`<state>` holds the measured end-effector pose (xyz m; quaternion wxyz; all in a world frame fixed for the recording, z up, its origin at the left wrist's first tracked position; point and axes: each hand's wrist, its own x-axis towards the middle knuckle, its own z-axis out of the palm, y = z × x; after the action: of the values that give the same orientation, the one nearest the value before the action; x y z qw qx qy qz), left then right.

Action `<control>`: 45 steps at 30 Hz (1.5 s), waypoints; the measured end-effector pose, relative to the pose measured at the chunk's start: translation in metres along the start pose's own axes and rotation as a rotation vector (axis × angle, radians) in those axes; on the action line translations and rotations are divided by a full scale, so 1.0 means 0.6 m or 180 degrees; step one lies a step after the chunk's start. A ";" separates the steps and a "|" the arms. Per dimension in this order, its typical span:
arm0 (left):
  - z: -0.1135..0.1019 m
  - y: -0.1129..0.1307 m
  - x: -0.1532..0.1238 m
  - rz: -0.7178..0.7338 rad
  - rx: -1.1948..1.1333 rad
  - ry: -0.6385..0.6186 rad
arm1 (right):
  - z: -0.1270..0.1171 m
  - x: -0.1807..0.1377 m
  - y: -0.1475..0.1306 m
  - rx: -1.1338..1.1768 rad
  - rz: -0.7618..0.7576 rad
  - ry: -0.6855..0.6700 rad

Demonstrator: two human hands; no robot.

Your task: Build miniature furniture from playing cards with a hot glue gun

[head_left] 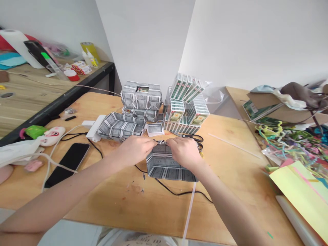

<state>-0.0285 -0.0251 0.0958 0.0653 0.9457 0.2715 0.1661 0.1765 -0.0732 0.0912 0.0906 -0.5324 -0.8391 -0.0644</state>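
Observed a wooden table (118,205) spanning the middle of the view, with a second table (23,92) bordering on the left. Noted at far right a tangle of coloured strings (294,143), near sheets of yellow paper (299,188). Found toward the back a large group of boxed card decks (175,118), stood in rows and stacked, with several of the topmost leaning. Located just left of these an upper card-covered box (140,102) with a hole in the top, resting on a lower box (140,114) of like covering. Recorded in front of that pair a left tray (121,124) made of grey patterned cards, hollow side up. Found the held tray (166,172), of matching cards, near the middle of the table, hollow side toward the camera. Could not tell whether resting on the surface or raised slightly. Found both hands engaged on the held tray: left hand (135,148) pinching the far rim at its left part, right hand (184,152) gripping the same rim farther right, fingers curled over and close together. Noted at left a dark phone (68,164), lying face up, partly crossed by a white cable (60,166). Noted a white power strip (96,129) just beside the left tray. Found dark-handled scissors (196,137) behind the right hand. Recorded a small pile of loose cards (155,128) between the left tray and the decks. Logged last a green scrap (270,235) near the lower right.
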 end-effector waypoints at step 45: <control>0.093 -0.040 -0.012 -0.2992 -0.5085 -0.1029 | 0.118 -0.285 0.098 0.0554 0.1967 -0.0782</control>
<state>-0.0265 -0.0108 0.0364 0.7921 0.4258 0.4187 0.1264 0.2952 -0.1845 -0.0151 0.0492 -0.7555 -0.6452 0.1025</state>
